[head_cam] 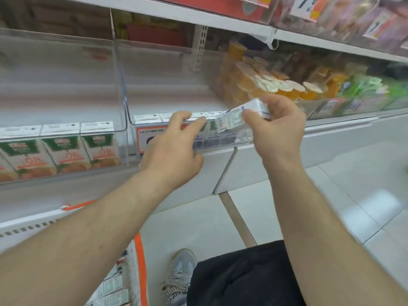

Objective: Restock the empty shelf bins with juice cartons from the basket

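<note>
Judging by its small boxy form, the juice carton [240,117] pinched tilted in the right hand [276,129] above the middle shelf bin [132,85] is deemed light, stiff, best gripped across its flat sides, while the left hand [174,142] hovers relaxed, empty.

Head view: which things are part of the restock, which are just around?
Part of the job:
carton in right hand
left hand at middle bin
cartons in the bins
basket

Just around:
jelly cups
green packs
price tags
</note>
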